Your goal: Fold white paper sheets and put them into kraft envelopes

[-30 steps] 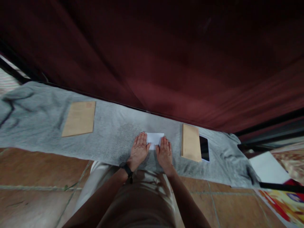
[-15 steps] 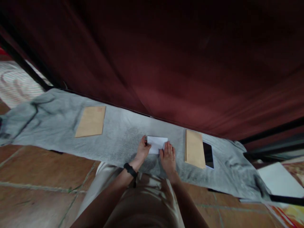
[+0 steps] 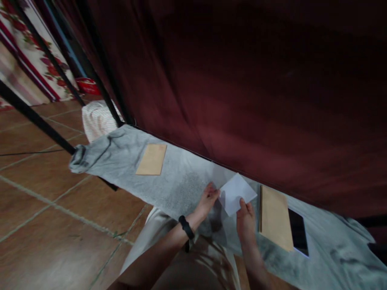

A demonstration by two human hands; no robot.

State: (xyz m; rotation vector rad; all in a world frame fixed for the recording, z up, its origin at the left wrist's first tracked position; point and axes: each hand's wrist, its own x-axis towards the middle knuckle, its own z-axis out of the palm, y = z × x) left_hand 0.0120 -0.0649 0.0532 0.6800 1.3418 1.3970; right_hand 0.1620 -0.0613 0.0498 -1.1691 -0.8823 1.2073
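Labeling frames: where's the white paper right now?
Head view, lower centre: the white paper is lifted off the grey cloth, held between the left hand and right hand, just left of the brown envelope.

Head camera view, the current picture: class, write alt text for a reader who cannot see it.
A person's left hand and right hand hold a folded white sheet of paper above a grey cloth spread on a tiled floor. A tan envelope lies to the left; a tan envelope stack and a dark-screened tablet lie right, below a dark red curtain.
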